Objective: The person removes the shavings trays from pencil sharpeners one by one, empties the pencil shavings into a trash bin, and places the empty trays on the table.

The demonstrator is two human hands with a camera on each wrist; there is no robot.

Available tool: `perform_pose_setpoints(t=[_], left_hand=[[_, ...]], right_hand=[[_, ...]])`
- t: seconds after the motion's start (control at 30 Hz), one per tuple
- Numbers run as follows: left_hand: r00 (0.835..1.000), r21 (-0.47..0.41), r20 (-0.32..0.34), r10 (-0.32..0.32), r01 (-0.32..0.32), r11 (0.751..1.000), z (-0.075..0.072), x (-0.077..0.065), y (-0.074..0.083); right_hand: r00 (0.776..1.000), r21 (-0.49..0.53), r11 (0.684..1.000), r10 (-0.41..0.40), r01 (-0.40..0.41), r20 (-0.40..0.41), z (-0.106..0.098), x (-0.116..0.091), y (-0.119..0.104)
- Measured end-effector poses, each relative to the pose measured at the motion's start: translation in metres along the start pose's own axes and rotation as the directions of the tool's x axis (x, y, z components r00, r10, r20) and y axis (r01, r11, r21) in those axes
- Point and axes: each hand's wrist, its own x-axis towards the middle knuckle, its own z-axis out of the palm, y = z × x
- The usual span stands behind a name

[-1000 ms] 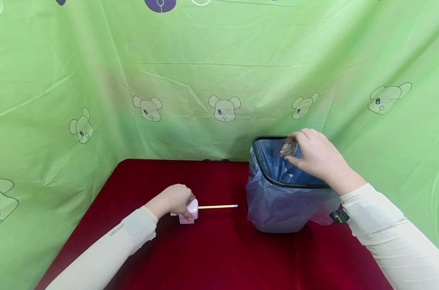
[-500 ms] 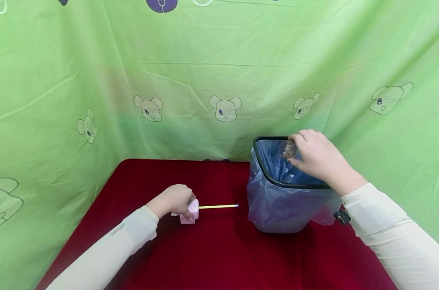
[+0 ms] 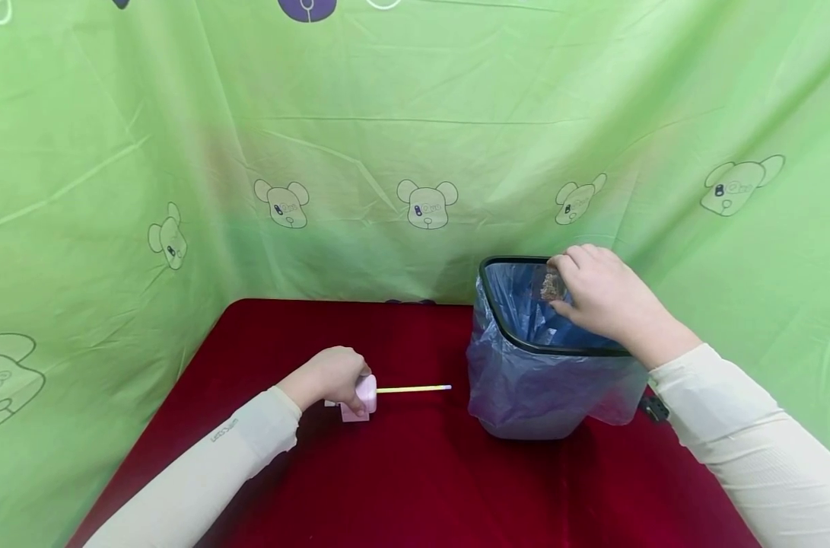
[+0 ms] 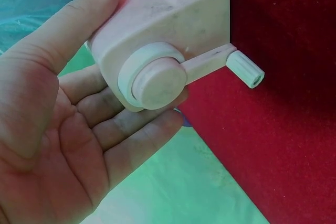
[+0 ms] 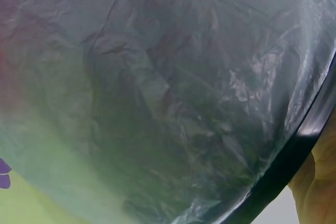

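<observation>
A pink hand-crank pencil sharpener [image 3: 367,393] is gripped by my left hand [image 3: 332,377] on the table. In the left wrist view, its crank handle [image 4: 245,68] sticks out past the fingers, with the thumb on one side of the body. From the sharpener's other end a yellow pencil [image 3: 413,389] points right. My right hand [image 3: 601,293] pinches a small clear container of pencil shavings [image 3: 550,287] over the mouth of a lined trash bin [image 3: 524,426]. Plastic liner [image 5: 157,87] fills most of the right wrist view, and little of that hand shows.
The bin's black rim [image 3: 507,331] is raised above the dark red tablecloth [image 3: 415,472], and its blue liner drapes over the outside. A green curtain [image 3: 353,99] with bear drawings stands close behind the table and along both sides.
My right hand has moved slightly to the right over the bin, and the container has turned a little in its fingers. The left hand and sharpener look unmoved.
</observation>
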Motion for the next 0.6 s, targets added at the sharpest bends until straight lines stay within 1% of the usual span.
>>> perform_pose_setpoints(t=[0.17,0.37,0.6], left_hand=[[1.000,0.000,0.009,0.000,0.000,1.000,-0.0006,0.0007,0.0008],[1.000,0.012,0.015,0.002,-0.003,1.000,-0.0019,0.0014,0.0017],[1.000,-0.009,0.011,-0.010,0.010,1.000,-0.0014,0.0007,0.0003]], right_hand=[[1.000,-0.011,1.000,-0.019,0.019,0.006,-0.0003,-0.0016,0.0011],[0.999,-0.028,0.998,-0.049,0.049,-0.008,0.0006,-0.0025,0.0022],[0.998,-0.039,0.997,-0.069,0.068,-0.011,-0.0010,-0.0026,0.0015]])
